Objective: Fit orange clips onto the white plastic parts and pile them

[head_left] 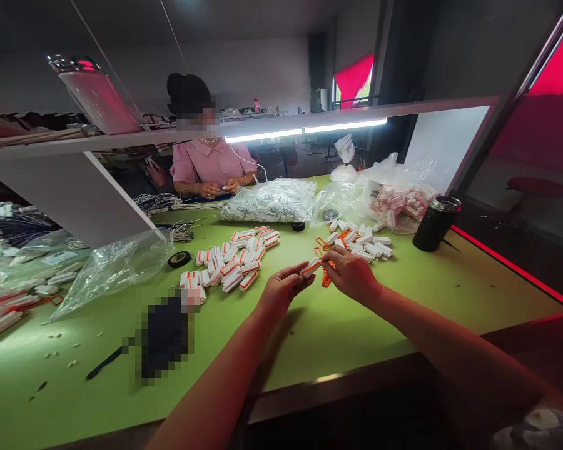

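Note:
My left hand (281,289) is closed round a small white plastic connector housing (311,268) with an orange strip along its face, held between thumb and fingers just above the table. At the right end of that housing are the bent fingers of my right hand (351,273), pinched together against it. Behind and below the right fingers lie loose orange plastic frames (327,276), partly hidden by the hand. White housings (363,239) without visible orange strips are scattered just beyond it. Left of my hands lies a pile of white housings with orange strips (232,259).
Rolls of black tape (179,259), a black bottle (436,224) and a large bag of white parts (267,201) stand on the green table (356,337). Another bag (398,200) holds orange-and-white parts. Across the table, a person in a pink shirt (211,165) handles something small. A lit shelf (304,130) spans overhead.

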A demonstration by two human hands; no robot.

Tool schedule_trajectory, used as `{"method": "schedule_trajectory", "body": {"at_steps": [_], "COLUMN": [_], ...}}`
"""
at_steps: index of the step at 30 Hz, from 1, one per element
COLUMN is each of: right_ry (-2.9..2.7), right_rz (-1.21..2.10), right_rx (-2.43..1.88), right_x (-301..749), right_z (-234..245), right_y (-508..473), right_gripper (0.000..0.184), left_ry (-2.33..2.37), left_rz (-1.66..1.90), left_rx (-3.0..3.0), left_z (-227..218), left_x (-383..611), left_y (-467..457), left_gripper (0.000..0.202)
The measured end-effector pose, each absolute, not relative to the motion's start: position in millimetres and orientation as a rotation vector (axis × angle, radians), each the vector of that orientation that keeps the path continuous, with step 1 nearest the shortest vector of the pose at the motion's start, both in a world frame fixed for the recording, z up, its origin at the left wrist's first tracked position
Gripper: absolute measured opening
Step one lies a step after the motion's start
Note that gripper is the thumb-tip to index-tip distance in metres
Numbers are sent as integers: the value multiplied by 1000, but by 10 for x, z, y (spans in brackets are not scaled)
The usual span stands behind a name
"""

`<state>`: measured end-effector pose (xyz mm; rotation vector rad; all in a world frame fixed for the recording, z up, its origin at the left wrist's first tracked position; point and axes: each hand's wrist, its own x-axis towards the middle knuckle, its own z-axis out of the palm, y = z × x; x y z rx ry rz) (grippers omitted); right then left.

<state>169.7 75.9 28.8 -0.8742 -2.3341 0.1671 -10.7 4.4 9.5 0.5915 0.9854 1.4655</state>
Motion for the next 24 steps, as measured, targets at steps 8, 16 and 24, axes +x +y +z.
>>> {"method": "schedule_trajectory", "body": {"at_steps": [8,16,24], "right_ry": [-2348,-2415,-2358], "right_rz": [167,110,315], "right_rx": [-846,-857,-822], "right_x": [1718,1713,1726], "right_z": [276,267,283], "right_y": [794,817,824], "right_gripper": [13,16,12], "left_ry": [1007,1056,1107], "left_rz": [1459,1450,1421], "left_rx": [651,721,751], "left_z": [97,60,61], "left_x": [-116,-116,-121], "left_y": [38,25,33], "left_gripper": [39,42,44]}}
